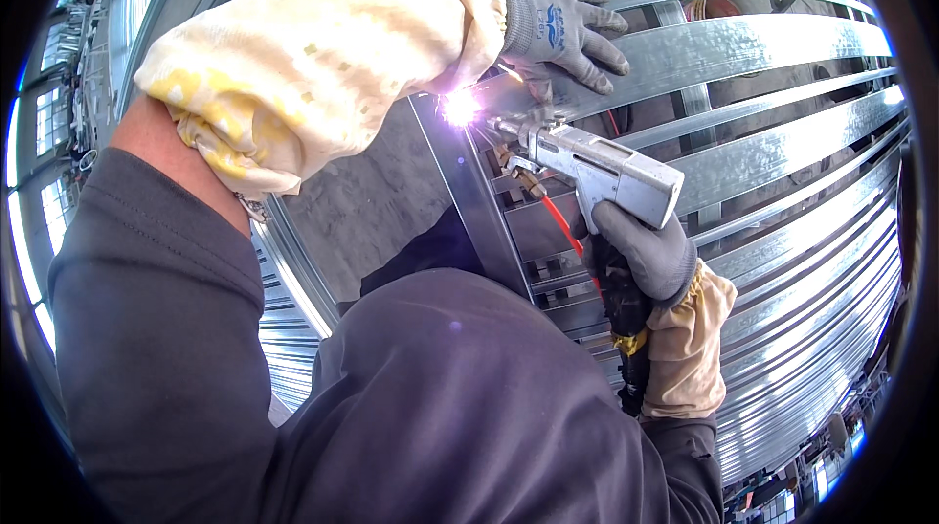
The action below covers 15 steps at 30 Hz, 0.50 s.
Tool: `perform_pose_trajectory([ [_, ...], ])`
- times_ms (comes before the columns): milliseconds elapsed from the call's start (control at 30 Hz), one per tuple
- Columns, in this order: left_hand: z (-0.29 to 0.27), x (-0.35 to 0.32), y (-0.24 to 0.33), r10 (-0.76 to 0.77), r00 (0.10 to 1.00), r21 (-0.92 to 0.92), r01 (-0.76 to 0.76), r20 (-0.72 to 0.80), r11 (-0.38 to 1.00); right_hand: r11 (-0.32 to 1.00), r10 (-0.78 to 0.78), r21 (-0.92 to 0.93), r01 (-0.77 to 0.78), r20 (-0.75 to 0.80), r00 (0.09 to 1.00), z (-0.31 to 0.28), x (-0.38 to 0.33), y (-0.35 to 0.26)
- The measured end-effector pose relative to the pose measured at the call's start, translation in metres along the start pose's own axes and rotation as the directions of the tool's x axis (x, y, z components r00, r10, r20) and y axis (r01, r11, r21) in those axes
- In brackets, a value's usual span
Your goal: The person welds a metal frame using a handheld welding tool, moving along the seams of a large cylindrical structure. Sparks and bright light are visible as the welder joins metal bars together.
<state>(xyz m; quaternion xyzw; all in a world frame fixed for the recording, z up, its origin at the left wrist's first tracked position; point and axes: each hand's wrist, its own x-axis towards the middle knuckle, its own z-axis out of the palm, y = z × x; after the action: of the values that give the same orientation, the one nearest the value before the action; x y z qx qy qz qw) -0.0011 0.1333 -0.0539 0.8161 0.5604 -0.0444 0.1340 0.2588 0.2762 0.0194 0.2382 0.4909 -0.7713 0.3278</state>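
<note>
My right hand point(648, 252), in a grey glove, is wrapped round the grip of a silver welding gun point(611, 170). The gun's tip points left, and a bright violet-white welding spark point(460, 108) glows beside it, on a dark metal bar point(479, 194). A red hose point(565, 227) and a black cable run down from the gun. My left hand point(577, 33), also grey-gloved, lies beyond the spark with its fingers spread on the metal slats point(724, 55). The glare hides the exact spot where the tip meets the metal.
Many shiny parallel metal slats, joined by crossbars, curve across the right side. Grey floor point(362, 201) shows left of the dark bar. More metal profiles point(293, 265) stand at the left, and a reddish round object point(712, 9) lies beneath the far slats.
</note>
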Motion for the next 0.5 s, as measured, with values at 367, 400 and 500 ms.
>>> perform_pose_trajectory([
  [367,-0.0017,-0.0017,0.0036,-0.013,1.000,0.023,0.013,0.014,1.000,0.998,-0.028,-0.056,0.026,-0.029,0.999,0.0029,-0.0043,0.0057],
  [400,-0.0015,-0.0020,0.0039,-0.014,1.000,0.027,0.014,0.013,1.000,0.998,-0.019,-0.061,0.017,-0.031,0.999,0.0029,-0.0052,0.0056],
  [500,-0.0021,-0.0016,0.0045,-0.022,1.000,0.024,0.021,0.020,0.999,0.998,-0.005,-0.056,0.004,-0.027,1.000,0.0013,-0.0055,0.0081],
])
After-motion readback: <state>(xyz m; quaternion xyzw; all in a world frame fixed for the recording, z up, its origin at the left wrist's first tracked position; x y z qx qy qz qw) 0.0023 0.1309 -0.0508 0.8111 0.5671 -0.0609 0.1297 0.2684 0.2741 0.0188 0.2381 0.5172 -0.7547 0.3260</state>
